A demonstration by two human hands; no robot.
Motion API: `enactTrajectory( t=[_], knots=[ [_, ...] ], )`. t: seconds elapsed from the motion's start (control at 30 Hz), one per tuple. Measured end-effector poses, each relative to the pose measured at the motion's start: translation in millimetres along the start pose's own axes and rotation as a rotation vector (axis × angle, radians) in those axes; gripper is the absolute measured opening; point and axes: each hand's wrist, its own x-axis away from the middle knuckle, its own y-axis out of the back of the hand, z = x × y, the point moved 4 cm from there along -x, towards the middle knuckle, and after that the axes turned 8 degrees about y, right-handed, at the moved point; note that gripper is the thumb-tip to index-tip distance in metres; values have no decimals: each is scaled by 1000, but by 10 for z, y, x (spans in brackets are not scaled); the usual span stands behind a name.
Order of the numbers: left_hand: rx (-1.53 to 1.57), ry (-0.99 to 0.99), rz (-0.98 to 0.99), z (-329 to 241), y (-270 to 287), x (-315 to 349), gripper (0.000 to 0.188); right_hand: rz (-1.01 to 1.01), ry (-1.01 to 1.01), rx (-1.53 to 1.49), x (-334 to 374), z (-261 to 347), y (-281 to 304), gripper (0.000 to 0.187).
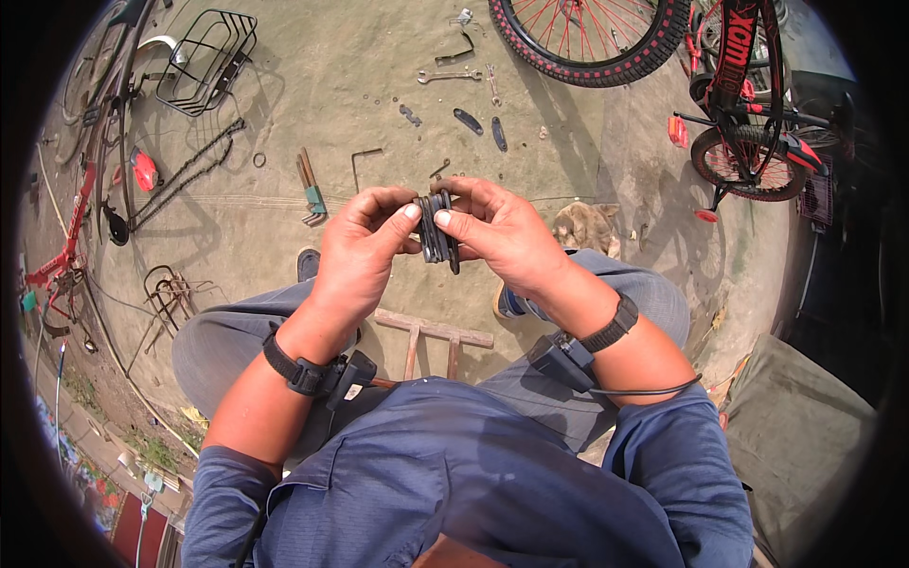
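In front of my knees I hold a dark folding multi-tool [437,227], a stack of narrow metal pieces lying side by side. My left hand [371,232] pinches its left side, thumb on top and fingers curled behind. My right hand [494,232] grips its right side, the thumb pressed on the upper face. One longer piece sticks out below at the right. Fingers hide part of the stack. On the ground beyond lie two dark curved plates, one left [468,121] and one right [499,133], beside a small flat metal piece [409,115].
Hex keys with a green holder [313,201] lie left of my hands. Farther off are wrenches [449,76], a bicycle chain [185,175] and a wire basket [208,62]. A bicycle wheel [589,80] stands at the back. A brown furry-looking lump [585,227] lies by my right knee.
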Motion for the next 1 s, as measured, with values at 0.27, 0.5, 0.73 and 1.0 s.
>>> enactTrajectory(
  t=[0.27,0.5,0.73,1.0],
  knots=[
    [-31,14,17,-4,-38,-9,23,-92,-32,-224,16,-24,-5,37],
    [-23,7,14,-10,-49,7,25,-59,-23,-270,18,3,-3,36],
    [-21,16,14,-20,-45,13,26,-46,18,-257,18,13,-7,38],
    [-48,-8,16,-19,-46,13,27,-63,38,-248,17,2,0,40]
  ],
)
